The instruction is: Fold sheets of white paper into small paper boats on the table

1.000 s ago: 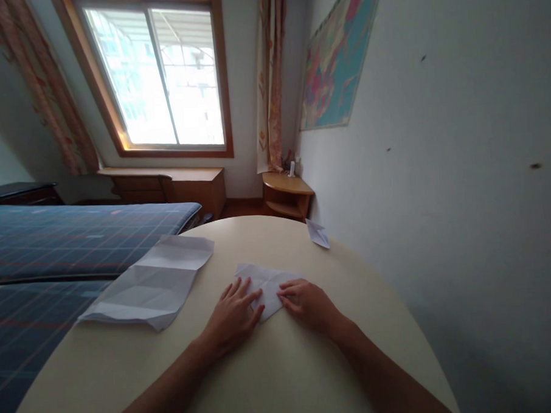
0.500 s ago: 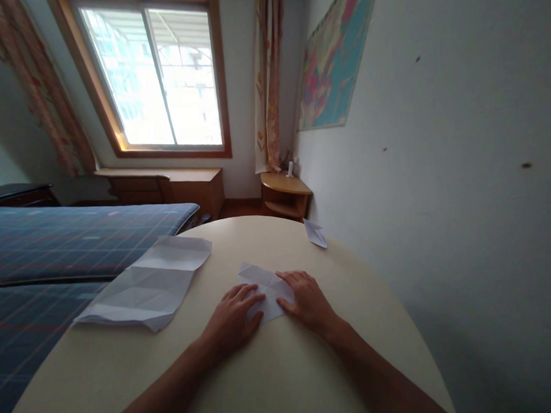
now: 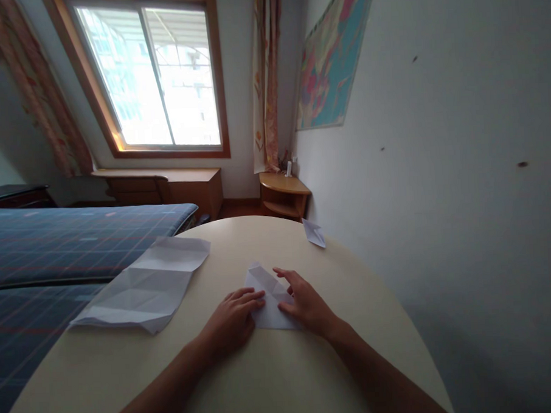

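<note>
A small folded white paper (image 3: 266,295) lies on the round cream table (image 3: 274,377) in front of me. My left hand (image 3: 232,321) rests flat on its left edge, fingers stretched out and pointing right. My right hand (image 3: 304,302) lies on the paper's right side, fingers extended and pressing it down. Neither hand grips anything. The paper's far corner (image 3: 255,271) stands slightly raised.
A larger creased white sheet (image 3: 144,291) hangs over the table's left edge. A small folded paper piece (image 3: 314,233) sits at the far right rim by the wall. A blue plaid bed (image 3: 53,240) lies to the left, with wooden furniture under the window.
The folded paper has been turned on the table so its long side now points away from me. Both hands shifted with it, still lying on top.
</note>
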`<state>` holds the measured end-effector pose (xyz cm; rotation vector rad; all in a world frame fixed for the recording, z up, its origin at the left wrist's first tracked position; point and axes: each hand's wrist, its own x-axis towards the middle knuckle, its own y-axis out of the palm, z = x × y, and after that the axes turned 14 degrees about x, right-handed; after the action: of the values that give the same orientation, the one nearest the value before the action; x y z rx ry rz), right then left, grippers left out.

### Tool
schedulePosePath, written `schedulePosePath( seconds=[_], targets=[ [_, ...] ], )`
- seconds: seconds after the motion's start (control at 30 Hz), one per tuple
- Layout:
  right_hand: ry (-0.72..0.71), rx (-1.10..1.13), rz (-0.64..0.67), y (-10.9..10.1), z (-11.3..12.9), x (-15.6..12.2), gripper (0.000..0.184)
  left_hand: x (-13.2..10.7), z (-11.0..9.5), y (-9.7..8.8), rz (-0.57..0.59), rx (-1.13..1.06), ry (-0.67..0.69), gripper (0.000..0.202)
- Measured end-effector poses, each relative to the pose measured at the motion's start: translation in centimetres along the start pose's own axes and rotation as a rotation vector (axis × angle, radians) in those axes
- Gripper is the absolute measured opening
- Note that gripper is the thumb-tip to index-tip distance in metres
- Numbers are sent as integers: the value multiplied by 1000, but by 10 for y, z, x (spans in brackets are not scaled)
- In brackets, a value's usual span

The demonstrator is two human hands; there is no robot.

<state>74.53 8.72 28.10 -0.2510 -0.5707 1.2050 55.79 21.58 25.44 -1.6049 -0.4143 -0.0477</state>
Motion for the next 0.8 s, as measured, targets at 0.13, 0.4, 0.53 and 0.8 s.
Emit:
schedulePosePath(
  seconds=[0.13,0.4,0.53,0.8],
  targets=[
    [91,22,-4,-1,0,1,69,0,-1,0,-9,-2,4,60],
    [110,16,20,-3,5,2,30,1,-8,-8,-4,4,-2,57],
    [119,3,32,-2,7,1,30,1,-9,-10,-7,1,0,54],
    [95,-54,70,-1,18,-2,35,1,-11,-15,-12,41,-54,35]
  ],
)
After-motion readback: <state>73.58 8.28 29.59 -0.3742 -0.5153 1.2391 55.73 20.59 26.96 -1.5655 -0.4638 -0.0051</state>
